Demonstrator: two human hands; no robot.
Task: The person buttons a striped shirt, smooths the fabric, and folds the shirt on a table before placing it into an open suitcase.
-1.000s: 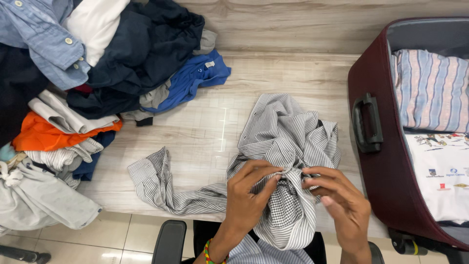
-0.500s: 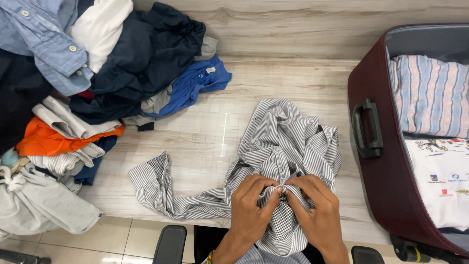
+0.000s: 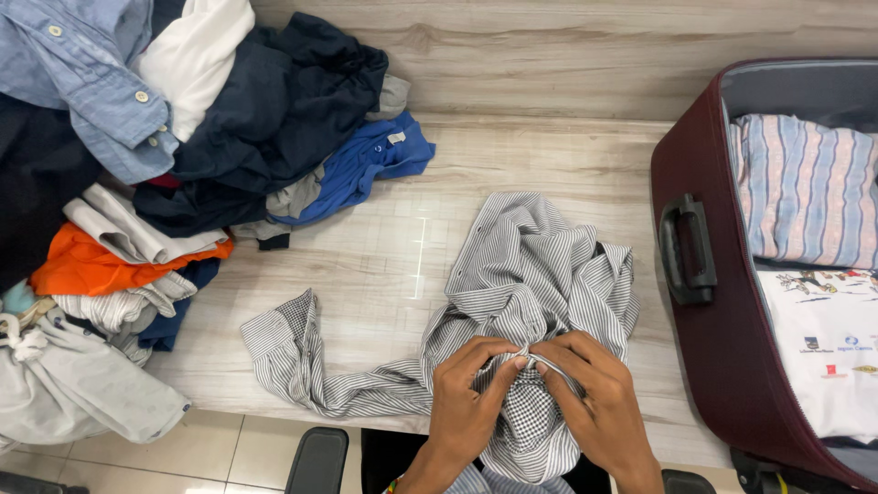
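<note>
Head cam looks straight down, close over wooden table (image 3: 384, 265), hands (image 3: 526, 402) at btm.

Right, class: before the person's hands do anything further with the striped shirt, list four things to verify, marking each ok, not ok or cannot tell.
1. Both hands on the striped shirt: left hand and right hand pinch it at one spot. Ok.
2. Button fastened there: hidden by fingertips. Cannot tell.
3. Shirt lying flat: bunched, sleeve trailing sideways. Not ok.
4. Suitcase open beside it: lid up, folded clothes inside. Ok.
</note>
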